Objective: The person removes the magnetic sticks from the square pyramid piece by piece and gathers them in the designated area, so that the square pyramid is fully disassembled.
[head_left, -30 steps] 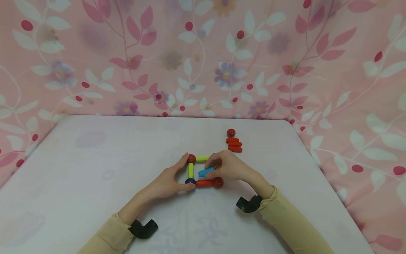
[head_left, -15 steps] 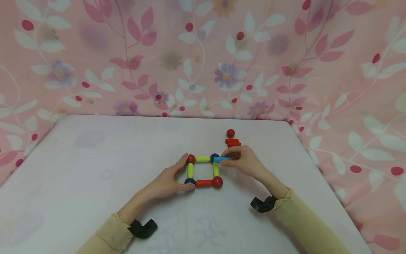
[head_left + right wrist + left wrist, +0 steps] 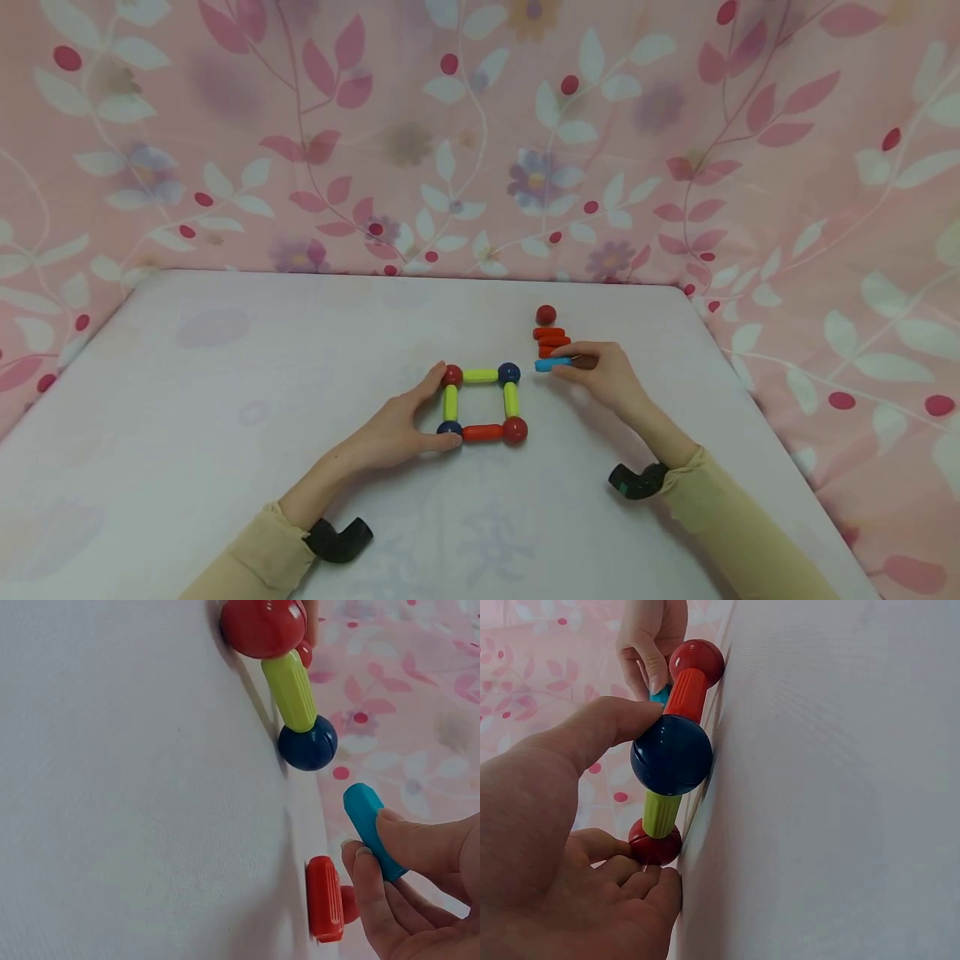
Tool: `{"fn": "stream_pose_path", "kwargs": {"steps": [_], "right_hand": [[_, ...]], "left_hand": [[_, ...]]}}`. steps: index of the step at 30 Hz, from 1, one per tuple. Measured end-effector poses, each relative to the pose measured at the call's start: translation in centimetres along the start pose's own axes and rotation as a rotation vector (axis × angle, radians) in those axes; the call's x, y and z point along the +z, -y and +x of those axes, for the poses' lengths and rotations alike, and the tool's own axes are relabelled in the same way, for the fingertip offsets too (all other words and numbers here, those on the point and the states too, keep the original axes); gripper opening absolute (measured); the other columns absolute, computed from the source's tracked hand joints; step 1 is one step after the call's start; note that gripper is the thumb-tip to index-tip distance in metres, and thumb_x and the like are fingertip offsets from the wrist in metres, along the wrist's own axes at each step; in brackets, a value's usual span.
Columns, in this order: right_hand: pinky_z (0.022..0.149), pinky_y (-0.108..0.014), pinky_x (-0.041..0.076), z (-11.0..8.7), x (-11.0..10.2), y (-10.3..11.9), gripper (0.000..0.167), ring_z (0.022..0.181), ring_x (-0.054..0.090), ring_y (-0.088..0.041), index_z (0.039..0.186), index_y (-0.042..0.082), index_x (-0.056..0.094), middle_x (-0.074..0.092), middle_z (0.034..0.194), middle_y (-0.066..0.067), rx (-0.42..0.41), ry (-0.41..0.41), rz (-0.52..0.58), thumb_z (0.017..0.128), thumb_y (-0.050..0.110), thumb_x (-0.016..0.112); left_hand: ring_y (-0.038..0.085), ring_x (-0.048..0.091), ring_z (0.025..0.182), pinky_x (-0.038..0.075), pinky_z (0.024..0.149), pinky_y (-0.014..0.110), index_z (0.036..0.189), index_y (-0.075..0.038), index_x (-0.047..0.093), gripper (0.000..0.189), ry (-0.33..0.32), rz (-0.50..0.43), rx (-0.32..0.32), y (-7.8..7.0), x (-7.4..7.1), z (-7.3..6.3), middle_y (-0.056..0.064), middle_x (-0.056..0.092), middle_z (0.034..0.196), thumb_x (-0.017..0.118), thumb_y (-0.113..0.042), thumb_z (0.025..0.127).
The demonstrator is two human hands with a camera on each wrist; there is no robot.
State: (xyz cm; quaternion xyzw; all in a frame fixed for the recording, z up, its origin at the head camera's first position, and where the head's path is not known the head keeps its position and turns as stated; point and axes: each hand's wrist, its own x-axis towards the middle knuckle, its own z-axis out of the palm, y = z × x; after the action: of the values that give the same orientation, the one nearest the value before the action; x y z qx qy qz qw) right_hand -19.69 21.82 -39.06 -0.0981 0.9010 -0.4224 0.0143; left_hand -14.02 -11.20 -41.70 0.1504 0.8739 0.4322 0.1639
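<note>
A square of magnetic rods and balls (image 3: 480, 432) lies on the table, with three yellow-green rods and one red rod between two red and two dark blue balls. My left hand (image 3: 393, 429) grips its left side, the thumb on the near dark blue ball (image 3: 671, 755) and fingers against the far red ball (image 3: 655, 844). To the right of the square, my right hand (image 3: 611, 377) pinches a light blue magnetic rod (image 3: 371, 825) between thumb and fingers. This rod is apart from the square's far right dark blue ball (image 3: 308, 743).
Several loose red rods (image 3: 550, 333) lie behind the right hand, partly hidden by it. A single red ball (image 3: 546, 314) sits beyond them. The white table (image 3: 225, 400) ends at a pink floral cloth (image 3: 480, 167) at the back.
My right hand has carried the light blue rod from over the square's middle, past its far right ball, to the right beside the red rods. The left hand and the square stay put.
</note>
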Motion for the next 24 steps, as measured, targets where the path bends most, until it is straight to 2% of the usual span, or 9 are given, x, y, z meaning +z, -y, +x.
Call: {"fn": "stream_pose_path", "kwargs": {"steps": [4,11,18,24], "right_hand": [[0.085,-0.032,0.055,0.1,-0.3,-0.7,0.026,0.099,0.066,-0.024,0.114,0.014,0.076,0.07,0.122,-0.007,0.019,-0.019,-0.002,0.089,0.02,0.077],[0.09,-0.037,0.056,0.1,-0.5,-1.5,0.03,0.105,0.066,-0.028,0.118,0.009,0.074,0.066,0.128,-0.012,0.08,-0.019,0.007,0.09,0.02,0.076],[0.082,-0.027,0.054,0.1,-0.5,-2.1,0.033,0.1,0.067,-0.027,0.117,0.005,0.071,0.071,0.117,-0.015,0.119,-0.021,0.013,0.088,0.02,0.078],[0.085,-0.032,0.055,0.2,-0.5,-2.4,0.034,0.101,0.066,-0.028,0.117,0.004,0.072,0.071,0.114,-0.015,0.154,-0.033,-0.011,0.088,0.021,0.078]], "left_hand": [[0.027,0.02,0.154,0.031,0.117,0.058,0.161,-0.032,0.015,0.102,0.0,0.002,-0.002,-0.1,0.0,-0.1,-0.003,0.022,0.166,0.078,-0.046,0.083],[0.026,0.019,0.154,0.03,0.117,0.058,0.161,-0.032,0.015,0.102,0.003,-0.001,0.005,0.0,0.0,0.0,-0.003,0.021,0.167,0.078,-0.046,0.083],[0.026,0.018,0.154,0.03,0.117,0.058,0.161,-0.031,0.014,0.102,0.005,0.002,0.011,0.1,0.0,0.0,-0.004,0.021,0.167,0.078,-0.046,0.083],[0.026,0.018,0.154,0.03,0.117,0.059,0.161,-0.03,0.014,0.102,0.006,-0.002,0.003,0.0,0.0,0.0,-0.003,0.021,0.167,0.078,-0.046,0.083]]}}
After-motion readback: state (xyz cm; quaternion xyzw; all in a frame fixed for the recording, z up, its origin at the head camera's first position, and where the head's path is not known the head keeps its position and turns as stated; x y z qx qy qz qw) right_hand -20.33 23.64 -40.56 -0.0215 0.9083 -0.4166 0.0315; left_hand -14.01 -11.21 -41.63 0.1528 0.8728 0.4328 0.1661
